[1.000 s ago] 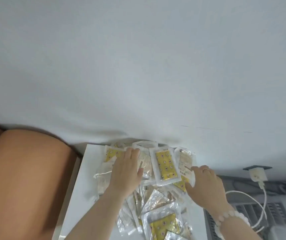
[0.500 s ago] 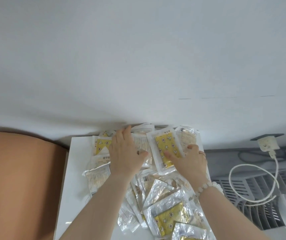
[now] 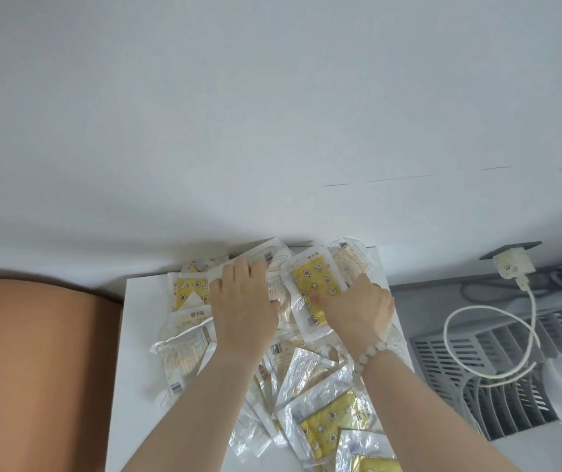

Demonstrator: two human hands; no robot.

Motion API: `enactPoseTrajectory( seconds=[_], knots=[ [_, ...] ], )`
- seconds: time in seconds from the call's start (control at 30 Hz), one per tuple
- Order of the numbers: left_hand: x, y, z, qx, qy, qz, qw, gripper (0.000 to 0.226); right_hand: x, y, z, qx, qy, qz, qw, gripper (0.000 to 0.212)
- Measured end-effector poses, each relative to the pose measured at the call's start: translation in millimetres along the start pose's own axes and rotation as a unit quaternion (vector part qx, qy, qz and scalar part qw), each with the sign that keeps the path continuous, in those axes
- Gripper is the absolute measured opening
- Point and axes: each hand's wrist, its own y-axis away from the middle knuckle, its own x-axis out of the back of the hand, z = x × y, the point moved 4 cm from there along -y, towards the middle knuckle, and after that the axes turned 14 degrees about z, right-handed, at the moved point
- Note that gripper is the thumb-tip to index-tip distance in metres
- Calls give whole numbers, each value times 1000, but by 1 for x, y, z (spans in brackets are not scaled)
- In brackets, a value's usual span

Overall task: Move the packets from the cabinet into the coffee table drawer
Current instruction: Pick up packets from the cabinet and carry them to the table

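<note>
We are laying our left hand (image 3: 244, 308) palm down on a heap of packets (image 3: 310, 379) covering the white cabinet top (image 3: 136, 335). Its fingertips are bending over a far white packet, and we cannot tell whether that grip is closing. Our right hand (image 3: 358, 308) is pinching a yellow packet (image 3: 313, 279) printed with stars, thumb on top. Barcodes are showing; other print is too small to read. A bead bracelet (image 3: 371, 352) is circling the right wrist. A white cable (image 3: 446, 335) is looping over a grey grille (image 3: 497, 362) at right.
</note>
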Motion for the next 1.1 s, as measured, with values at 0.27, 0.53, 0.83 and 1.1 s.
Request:
enactPoseTrajectory(
  seconds=[0.27, 0.53, 0.83, 1.1],
  knots=[
    [-4, -1, -9, 31, 100, -23, 994, 59, -17, -40, 3, -147, -103, -145, 973, 65],
    [-7, 4, -19, 91, 126, -25, 988, 60, -15, -43, 4, -177, -134, -80, 972, 89],
    [-4, 3, -38, 179, 174, -38, 968, 45, -9, -52, 5, -235, -267, -53, 933, 73],
    [11, 1, -36, 279, 299, -37, 912, 26, 4, -39, 13, -242, -352, -118, 896, 23]
  ],
)
